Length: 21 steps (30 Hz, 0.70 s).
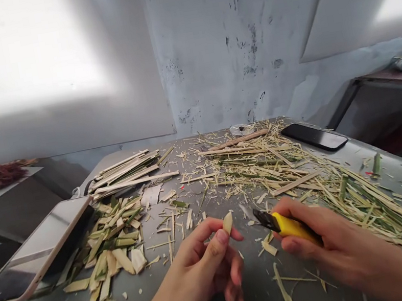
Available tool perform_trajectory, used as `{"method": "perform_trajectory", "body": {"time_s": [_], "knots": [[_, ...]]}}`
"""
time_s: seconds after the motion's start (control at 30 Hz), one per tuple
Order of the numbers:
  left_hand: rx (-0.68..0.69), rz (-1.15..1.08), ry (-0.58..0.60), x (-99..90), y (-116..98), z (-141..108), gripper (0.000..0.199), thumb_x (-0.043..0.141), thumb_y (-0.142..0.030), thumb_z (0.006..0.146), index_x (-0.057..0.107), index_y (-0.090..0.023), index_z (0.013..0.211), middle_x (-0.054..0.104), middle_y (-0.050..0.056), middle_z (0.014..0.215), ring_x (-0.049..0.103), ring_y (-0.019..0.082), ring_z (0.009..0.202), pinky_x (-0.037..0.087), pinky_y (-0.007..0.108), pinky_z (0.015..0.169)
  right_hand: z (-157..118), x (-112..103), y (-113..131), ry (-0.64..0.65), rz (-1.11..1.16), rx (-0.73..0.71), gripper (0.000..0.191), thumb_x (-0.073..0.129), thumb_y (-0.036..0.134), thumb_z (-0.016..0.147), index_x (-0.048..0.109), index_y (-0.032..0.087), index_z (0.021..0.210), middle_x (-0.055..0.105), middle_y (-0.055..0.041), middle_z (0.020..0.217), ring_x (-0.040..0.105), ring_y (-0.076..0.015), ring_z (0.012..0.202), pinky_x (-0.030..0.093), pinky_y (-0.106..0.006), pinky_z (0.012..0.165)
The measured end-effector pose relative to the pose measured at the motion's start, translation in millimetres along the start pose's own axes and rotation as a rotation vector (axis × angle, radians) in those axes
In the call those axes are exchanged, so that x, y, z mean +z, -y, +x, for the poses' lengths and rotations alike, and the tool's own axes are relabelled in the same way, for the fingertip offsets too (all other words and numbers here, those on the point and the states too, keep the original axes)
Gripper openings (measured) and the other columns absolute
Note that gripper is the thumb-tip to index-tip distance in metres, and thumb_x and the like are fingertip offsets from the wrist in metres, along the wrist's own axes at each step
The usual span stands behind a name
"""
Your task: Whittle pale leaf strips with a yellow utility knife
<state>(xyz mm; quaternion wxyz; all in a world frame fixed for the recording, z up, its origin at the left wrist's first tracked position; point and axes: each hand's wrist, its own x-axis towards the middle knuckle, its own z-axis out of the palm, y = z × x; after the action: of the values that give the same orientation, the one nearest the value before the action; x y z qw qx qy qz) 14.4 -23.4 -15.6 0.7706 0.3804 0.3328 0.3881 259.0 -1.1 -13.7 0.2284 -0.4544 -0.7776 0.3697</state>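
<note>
Near the front of the grey table, my left hand (209, 263) pinches a small pale bamboo piece (228, 223) between thumb and fingertips, its tip pointing up. Just to the right, my right hand (318, 239) is wrapped round a yellow and black utility knife (294, 227). The knife's blade points left toward the bamboo piece, with a small gap between them. Left of my left hand lies a heap of short, split bamboo pieces (119, 237). Thin shavings (261, 160) are spread behind and to the right of the knife.
Long bamboo strips (127, 174) lie at the back left of the table (163, 292). A phone (36, 252) leans at the left, and a black phone (313, 137) lies at the back right. A roll of tape (241, 129) sits by the wall.
</note>
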Motion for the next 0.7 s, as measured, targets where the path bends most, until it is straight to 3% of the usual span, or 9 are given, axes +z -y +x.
{"method": "perform_trajectory", "body": {"time_s": [0.1,0.3,0.5,0.7], "knots": [[0.008,-0.01,0.003,3.5,3,-1,0.027,0.06,-0.048,0.099,0.058,-0.021,0.1,0.053,-0.008,0.055,0.038,0.004,0.04,0.053,0.02,0.052,-3,6,-2,0.005,-0.074,-0.055,0.05,0.039,0.071,0.099,0.058,0.025,0.102,0.054,0.003,0.07,0.047,-0.0144,0.06,0.033,-0.026,0.057],[0.028,-0.035,0.028,7.4,7,-2,0.031,0.061,-0.049,0.098,0.059,-0.018,0.097,0.054,-0.007,0.057,0.041,0.006,0.044,0.054,0.022,0.056,-5,14,-2,-0.154,-0.264,-0.239,0.062,0.035,0.074,0.099,0.046,0.022,0.067,0.049,0.0043,0.056,0.042,-0.0109,0.048,0.026,-0.027,0.051],[0.015,-0.038,0.036,13.0,5,-4,0.033,0.056,-0.044,0.102,0.063,-0.016,0.086,0.049,-0.006,0.055,0.034,0.006,0.043,0.053,0.021,0.055,-1,13,-2,-0.281,-0.391,-0.326,0.056,0.038,0.064,0.104,0.047,0.022,0.067,0.047,0.006,0.052,0.042,-0.0096,0.044,0.026,-0.026,0.047],[-0.023,-0.125,0.103,16.0,1,-9,0.032,0.053,-0.039,0.104,0.06,-0.018,0.081,0.04,-0.008,0.053,0.026,0.006,0.042,0.05,0.019,0.053,-6,25,-7,-0.302,-0.433,-0.314,0.055,0.038,0.065,0.103,0.047,0.022,0.07,0.05,0.0056,0.053,0.042,-0.0102,0.045,0.023,-0.028,0.05]]}}
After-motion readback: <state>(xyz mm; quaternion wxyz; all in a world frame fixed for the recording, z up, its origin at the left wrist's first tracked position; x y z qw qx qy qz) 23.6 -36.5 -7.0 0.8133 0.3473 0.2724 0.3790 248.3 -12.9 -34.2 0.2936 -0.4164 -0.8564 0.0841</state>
